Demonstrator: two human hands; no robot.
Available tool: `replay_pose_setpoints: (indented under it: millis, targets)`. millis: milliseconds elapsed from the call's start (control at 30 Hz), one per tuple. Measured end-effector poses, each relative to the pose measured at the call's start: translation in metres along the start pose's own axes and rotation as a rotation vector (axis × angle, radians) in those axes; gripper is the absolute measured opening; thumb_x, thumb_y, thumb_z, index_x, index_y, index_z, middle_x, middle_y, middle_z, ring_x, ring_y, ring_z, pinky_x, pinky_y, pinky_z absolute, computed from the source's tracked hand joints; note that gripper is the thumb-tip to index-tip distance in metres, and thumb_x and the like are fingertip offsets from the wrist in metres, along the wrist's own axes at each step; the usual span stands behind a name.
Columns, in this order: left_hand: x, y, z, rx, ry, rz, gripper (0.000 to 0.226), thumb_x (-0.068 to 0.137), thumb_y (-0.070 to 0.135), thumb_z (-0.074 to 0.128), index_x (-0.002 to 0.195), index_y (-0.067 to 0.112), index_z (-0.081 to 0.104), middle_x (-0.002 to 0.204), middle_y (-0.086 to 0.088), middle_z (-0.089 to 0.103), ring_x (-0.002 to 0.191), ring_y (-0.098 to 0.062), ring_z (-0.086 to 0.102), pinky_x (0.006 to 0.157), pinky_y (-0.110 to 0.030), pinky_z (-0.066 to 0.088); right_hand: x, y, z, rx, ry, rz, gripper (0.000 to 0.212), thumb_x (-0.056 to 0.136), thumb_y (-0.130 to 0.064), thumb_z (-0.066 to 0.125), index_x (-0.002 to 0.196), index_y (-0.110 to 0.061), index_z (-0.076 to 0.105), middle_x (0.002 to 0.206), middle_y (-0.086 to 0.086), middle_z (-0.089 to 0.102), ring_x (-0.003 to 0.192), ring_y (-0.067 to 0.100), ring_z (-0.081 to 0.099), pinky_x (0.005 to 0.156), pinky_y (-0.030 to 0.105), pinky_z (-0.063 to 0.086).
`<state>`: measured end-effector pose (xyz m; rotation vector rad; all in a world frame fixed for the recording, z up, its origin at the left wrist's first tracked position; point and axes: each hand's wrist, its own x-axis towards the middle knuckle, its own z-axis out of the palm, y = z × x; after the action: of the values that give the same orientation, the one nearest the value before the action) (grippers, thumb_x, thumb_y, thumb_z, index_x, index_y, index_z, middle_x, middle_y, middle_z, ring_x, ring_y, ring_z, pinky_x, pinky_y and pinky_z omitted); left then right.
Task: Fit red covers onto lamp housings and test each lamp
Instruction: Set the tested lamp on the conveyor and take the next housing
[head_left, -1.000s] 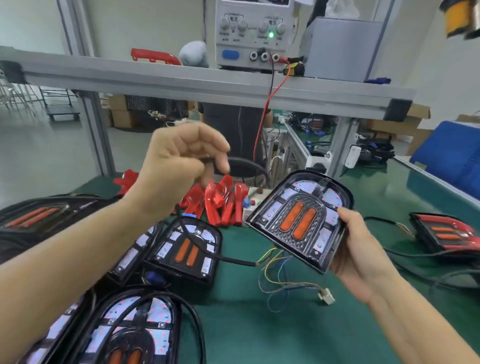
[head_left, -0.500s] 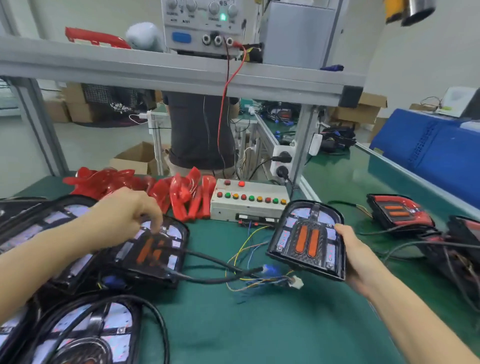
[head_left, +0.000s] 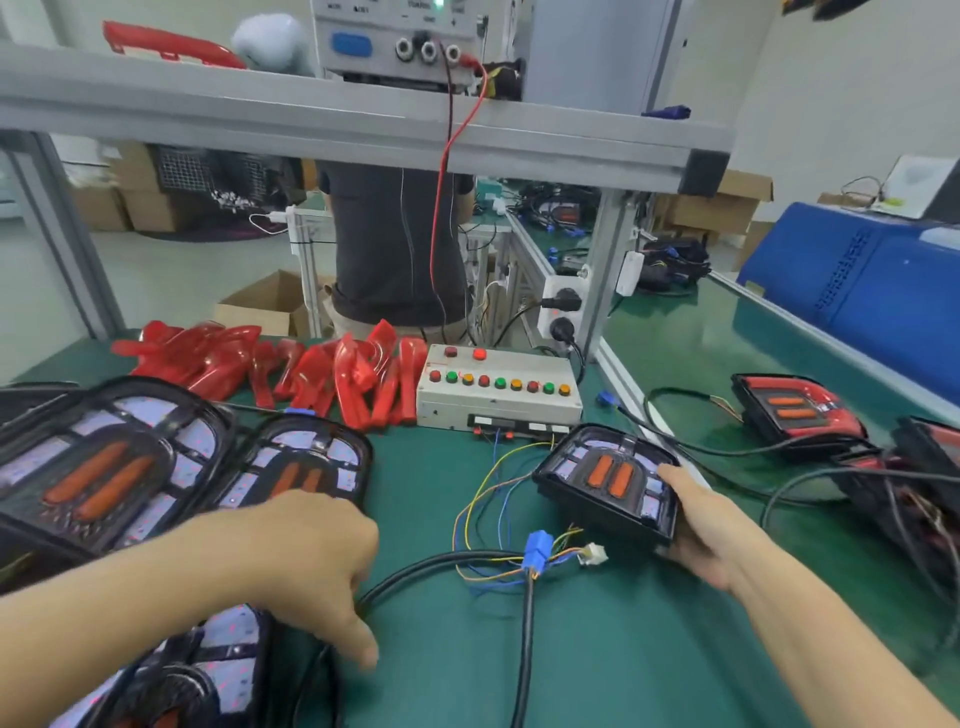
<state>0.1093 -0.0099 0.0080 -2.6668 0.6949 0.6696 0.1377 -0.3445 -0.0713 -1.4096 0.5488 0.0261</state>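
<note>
My right hand (head_left: 706, 525) grips the right edge of a black lamp housing (head_left: 608, 483) with two orange strips, resting on the green mat. Its coloured wires end in a blue connector (head_left: 540, 551) and a white plug (head_left: 595, 553). My left hand (head_left: 311, 561) is low over the mat, fingers curled down on the black cable (head_left: 447, 564) that leads to that connector. A pile of red covers (head_left: 311, 374) lies at the back left. The test box (head_left: 498, 395) with coloured buttons sits behind the housing.
Uncovered housings lie at left (head_left: 104, 462), (head_left: 306, 467) and at the bottom (head_left: 182, 675). Lamps with red covers (head_left: 795, 410) and tangled cables are at right. A power supply (head_left: 400, 36) stands on the shelf. A person (head_left: 395, 249) stands behind the bench.
My right hand has brought the housing down from mid-air onto the mat. My left hand has come down with the black cable to the mat, toward me.
</note>
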Motion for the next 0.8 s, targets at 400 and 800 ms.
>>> replay_pose_setpoints:
  millis: [400, 800]
  targets:
    - [-0.012, 0.002, -0.055, 0.187, 0.864, -0.261, 0.01, 0.087, 0.032, 0.049, 0.095, 0.027, 0.05, 0.091, 0.003, 0.064, 0.087, -0.022, 0.063, 0.058, -0.027, 0.03, -0.009, -0.011, -0.028, 0.097, -0.079, 0.019, 0.033, 0.099, -0.031, 0.047, 0.096, -0.008, 0.071, 0.087, 0.016, 0.075, 0.061, 0.025, 0.072, 0.048, 0.033, 0.057]
    - [0.071, -0.066, -0.017, 0.384, 0.643, -0.213, 0.021, 0.091, 0.031, 0.046, 0.103, 0.021, 0.06, 0.103, 0.005, 0.062, 0.099, -0.02, 0.062, 0.073, -0.028, 0.043, -0.016, -0.001, 0.009, -0.367, -0.112, 0.028, 0.043, 0.101, -0.035, 0.043, 0.103, -0.002, 0.071, 0.095, 0.017, 0.075, 0.095, 0.036, 0.068, 0.094, 0.047, 0.049]
